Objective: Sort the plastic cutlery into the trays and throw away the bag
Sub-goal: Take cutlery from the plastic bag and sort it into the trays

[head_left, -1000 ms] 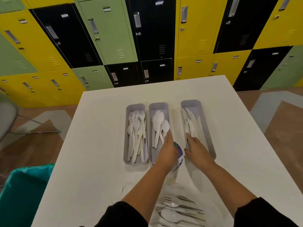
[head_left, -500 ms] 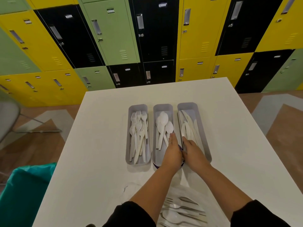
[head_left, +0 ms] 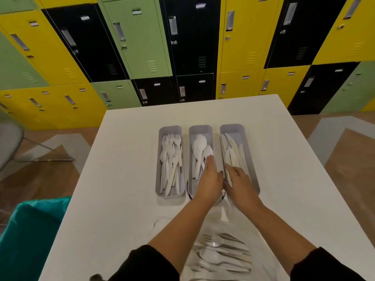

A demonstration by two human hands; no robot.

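Three long grey plastic trays are set side by side on a white table (head_left: 125, 179): the fork tray (head_left: 170, 191) left of the left hand (head_left: 209, 179), the spoon tray (head_left: 199, 130) under its flat, straight fingers, and the knife tray (head_left: 233, 128) under the right hand (head_left: 240, 182), also laid flat with fingers extended. A clear crinkled bag (head_left: 221, 256) holding more white cutlery is seen nearer than both wrists, and a teal bin (head_left: 28, 236) far left of them.

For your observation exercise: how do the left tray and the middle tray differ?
The left tray holds forks, prongs pointing away; the middle tray holds spoons. No hand touches the left tray, while the left hand rests over the middle tray's near end. Both are grey, narrow and parallel on the white table.
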